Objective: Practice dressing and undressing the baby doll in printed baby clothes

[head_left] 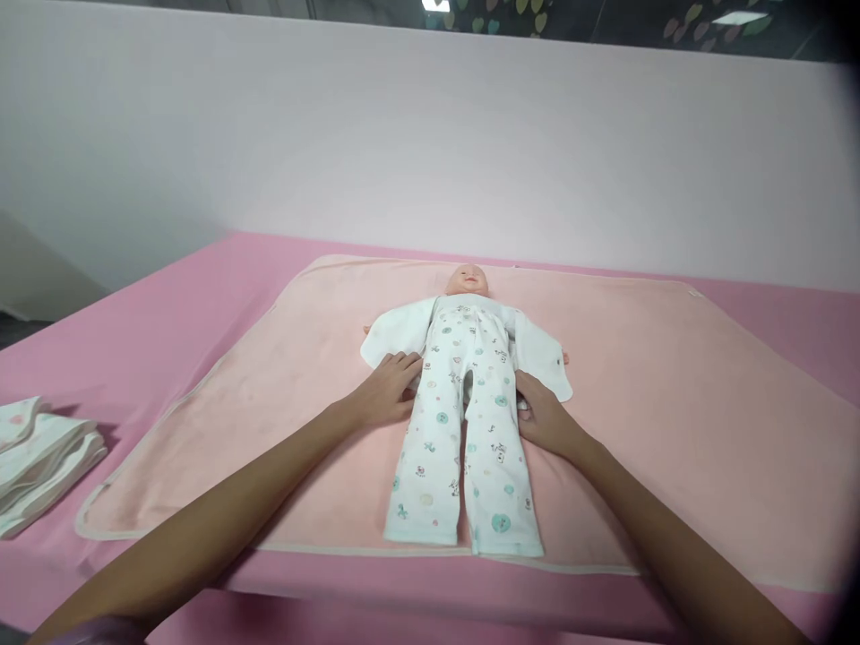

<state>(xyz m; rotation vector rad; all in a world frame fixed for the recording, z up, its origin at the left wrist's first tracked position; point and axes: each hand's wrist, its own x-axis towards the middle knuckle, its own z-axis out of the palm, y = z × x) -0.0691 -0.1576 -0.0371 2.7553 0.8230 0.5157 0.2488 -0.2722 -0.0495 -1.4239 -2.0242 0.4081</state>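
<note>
A baby doll (468, 280) lies on its back, head toward the far side. It has on a white top (401, 329) whose wide sleeves spread out to both sides. White baby trousers (440, 448) with small green and pink prints lie over its body, legs stretched toward me and flat at the cuffs. At the trousers' left edge, about thigh height, my left hand (386, 391) has its fingers closed on the fabric. My right hand (547, 419) grips the opposite edge with bent fingers. Parts of the fingertips are hidden by the cloth.
A peach blanket (645, 430) with a pale border lies under the doll on a pink-covered table (167, 313). Folded white cloths (50, 457) are at the left edge. A white partition (470, 152) rises behind the table.
</note>
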